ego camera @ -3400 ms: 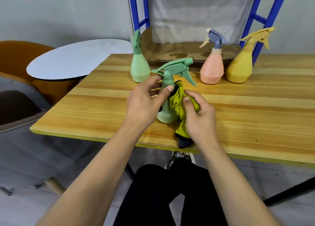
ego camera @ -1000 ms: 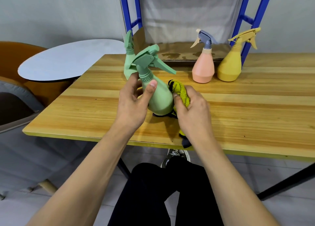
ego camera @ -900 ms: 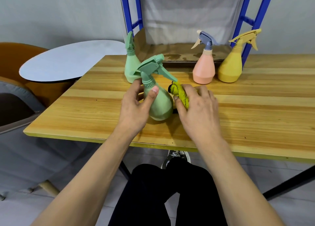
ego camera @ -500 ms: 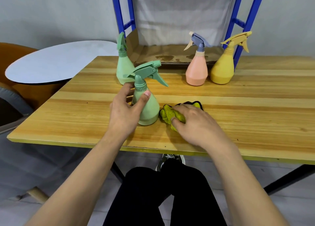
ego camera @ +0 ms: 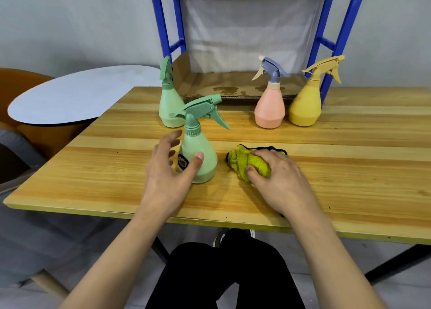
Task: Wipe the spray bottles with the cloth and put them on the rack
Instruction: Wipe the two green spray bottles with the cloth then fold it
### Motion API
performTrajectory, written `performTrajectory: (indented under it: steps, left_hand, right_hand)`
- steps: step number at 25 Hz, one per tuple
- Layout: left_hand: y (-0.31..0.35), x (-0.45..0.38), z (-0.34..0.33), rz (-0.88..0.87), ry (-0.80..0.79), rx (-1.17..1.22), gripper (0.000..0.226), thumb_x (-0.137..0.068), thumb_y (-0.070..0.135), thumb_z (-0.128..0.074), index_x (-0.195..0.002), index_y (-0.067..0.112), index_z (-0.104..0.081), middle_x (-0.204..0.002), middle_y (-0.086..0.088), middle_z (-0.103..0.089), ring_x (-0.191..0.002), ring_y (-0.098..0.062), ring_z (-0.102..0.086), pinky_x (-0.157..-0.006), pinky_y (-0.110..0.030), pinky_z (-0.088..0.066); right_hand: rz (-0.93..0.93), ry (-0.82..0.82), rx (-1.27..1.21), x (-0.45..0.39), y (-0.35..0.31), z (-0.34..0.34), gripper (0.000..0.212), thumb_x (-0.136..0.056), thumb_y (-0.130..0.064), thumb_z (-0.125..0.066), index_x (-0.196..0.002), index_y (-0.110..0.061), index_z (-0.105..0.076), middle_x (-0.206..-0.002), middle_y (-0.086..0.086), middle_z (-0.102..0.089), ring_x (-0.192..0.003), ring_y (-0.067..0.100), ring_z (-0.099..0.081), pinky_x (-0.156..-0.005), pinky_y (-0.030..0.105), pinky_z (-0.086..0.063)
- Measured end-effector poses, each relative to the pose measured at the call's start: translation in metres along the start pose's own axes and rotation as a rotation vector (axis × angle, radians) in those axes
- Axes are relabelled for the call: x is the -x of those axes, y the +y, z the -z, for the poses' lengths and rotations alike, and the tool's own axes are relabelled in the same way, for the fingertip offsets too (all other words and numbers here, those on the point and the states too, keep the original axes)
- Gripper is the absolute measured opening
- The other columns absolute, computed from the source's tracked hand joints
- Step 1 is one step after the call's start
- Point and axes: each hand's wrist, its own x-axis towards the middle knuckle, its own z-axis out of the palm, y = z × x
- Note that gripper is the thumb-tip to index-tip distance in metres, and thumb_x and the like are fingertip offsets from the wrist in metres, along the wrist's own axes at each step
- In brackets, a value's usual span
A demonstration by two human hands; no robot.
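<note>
A mint green spray bottle (ego camera: 205,145) stands upright on the wooden table (ego camera: 349,168), nozzle pointing right. My left hand (ego camera: 168,178) is spread around its lower body; the thumb touches the front and the fingers stand apart from its left side. My right hand (ego camera: 279,180) rests on the table just to the right, fingers curled over the bunched yellow-green cloth (ego camera: 242,161). Farther back stand a second green bottle (ego camera: 170,108), a pink bottle (ego camera: 269,110) and a yellow bottle (ego camera: 304,108), all in front of the blue rack (ego camera: 163,28).
The rack's low shelf (ego camera: 233,87) is lined with stained cardboard, level with the table's far edge. A round white tabletop (ego camera: 70,94) and an orange chair (ego camera: 23,80) sit to the left. My legs are under the table's near edge.
The green bottle was set down upright on the table and my left hand loosened from its neck. My right hand lowered the cloth from the bottle onto the table.
</note>
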Motion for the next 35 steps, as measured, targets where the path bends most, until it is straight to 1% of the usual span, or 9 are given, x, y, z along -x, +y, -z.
performTrajectory:
  steps: [4, 10, 16, 21, 27, 29, 32, 34, 35]
  left_hand:
    - [0.001, -0.005, -0.002, -0.012, 0.002, -0.05, 0.059, -0.088, 0.037, -0.077, -0.14, 0.029, -0.05, -0.137, 0.009, -0.059, -0.115, -0.01, -0.062, -0.099, -0.036, -0.056]
    - [0.006, -0.036, -0.029, -0.037, 0.008, -0.168, 0.062, -0.092, 0.043, -0.073, -0.145, 0.028, -0.047, -0.138, 0.003, -0.058, -0.117, -0.016, -0.06, -0.097, -0.04, -0.057]
    - [0.007, -0.083, -0.063, -0.058, 0.006, -0.259, 0.067, -0.093, 0.045, -0.072, -0.15, 0.024, -0.044, -0.143, -0.003, -0.057, -0.125, -0.023, -0.058, -0.105, -0.048, -0.052]
    - [0.008, -0.124, -0.099, -0.063, 0.003, -0.259, 0.063, -0.094, 0.045, -0.07, -0.147, 0.022, -0.046, -0.138, -0.004, -0.06, -0.127, -0.023, -0.056, -0.105, -0.046, -0.049]
    - [0.012, -0.151, -0.121, -0.056, 0.007, -0.265, 0.059, -0.095, 0.043, -0.07, -0.144, 0.019, -0.049, -0.136, -0.007, -0.059, -0.124, -0.025, -0.057, -0.097, -0.034, -0.044]
    - [0.01, -0.155, -0.123, -0.04, 0.005, -0.246, 0.06, -0.095, 0.044, -0.07, -0.145, 0.02, -0.048, -0.137, -0.007, -0.058, -0.125, -0.025, -0.056, -0.101, -0.035, -0.045]
    - [0.001, -0.155, -0.115, -0.012, -0.066, -0.22, 0.063, -0.097, 0.05, -0.063, -0.152, 0.027, -0.042, -0.143, -0.003, -0.058, -0.132, -0.026, -0.053, -0.113, -0.047, -0.043]
    - [-0.005, -0.148, -0.101, 0.002, -0.095, -0.199, 0.065, -0.099, 0.051, -0.06, -0.156, 0.03, -0.037, -0.143, 0.003, -0.059, -0.133, -0.021, -0.051, -0.114, -0.044, -0.041]
    - [-0.009, -0.145, -0.092, 0.004, -0.07, -0.191, 0.061, -0.1, 0.047, -0.061, -0.155, 0.028, -0.04, -0.135, 0.005, -0.061, -0.125, -0.017, -0.054, -0.11, -0.039, -0.044]
  right_hand:
    - [-0.043, 0.032, 0.009, -0.012, 0.001, 0.001, 0.045, -0.091, -0.051, -0.057, -0.131, -0.032, -0.058, -0.137, 0.003, -0.059, -0.131, 0.027, -0.048, -0.107, 0.045, -0.042]
    - [-0.054, 0.009, 0.003, -0.018, 0.012, 0.007, 0.048, -0.096, -0.052, -0.055, -0.141, -0.035, -0.051, -0.152, 0.002, -0.048, -0.145, 0.023, -0.035, -0.116, 0.045, -0.034]
    - [-0.009, 0.081, -0.021, -0.016, 0.015, 0.001, 0.046, -0.094, -0.048, -0.057, -0.138, -0.034, -0.054, -0.147, -0.001, -0.054, -0.145, 0.02, -0.037, -0.116, 0.038, -0.028]
    - [-0.004, 0.105, -0.026, -0.017, 0.015, -0.002, 0.047, -0.093, -0.049, -0.058, -0.138, -0.035, -0.056, -0.145, -0.003, -0.055, -0.144, 0.018, -0.037, -0.116, 0.037, -0.028]
    - [-0.024, 0.092, -0.024, -0.017, 0.014, -0.002, 0.047, -0.094, -0.051, -0.055, -0.139, -0.038, -0.052, -0.149, -0.005, -0.05, -0.146, 0.017, -0.033, -0.116, 0.04, -0.03]
    - [-0.023, 0.09, -0.021, -0.016, 0.014, -0.003, 0.047, -0.094, -0.05, -0.055, -0.139, -0.036, -0.052, -0.148, -0.004, -0.051, -0.146, 0.018, -0.033, -0.117, 0.04, -0.029]
    - [-0.02, 0.095, -0.007, -0.015, 0.011, -0.002, 0.046, -0.095, -0.047, -0.056, -0.139, -0.032, -0.054, -0.147, -0.001, -0.053, -0.145, 0.019, -0.035, -0.117, 0.042, -0.03]
    - [-0.029, 0.079, 0.015, -0.017, 0.01, -0.002, 0.047, -0.096, -0.047, -0.055, -0.14, -0.031, -0.053, -0.148, 0.001, -0.052, -0.146, 0.021, -0.035, -0.117, 0.043, -0.03]
    - [-0.034, 0.068, 0.035, -0.018, 0.009, -0.003, 0.048, -0.097, -0.047, -0.054, -0.141, -0.031, -0.052, -0.149, 0.002, -0.051, -0.146, 0.022, -0.034, -0.118, 0.043, -0.029]
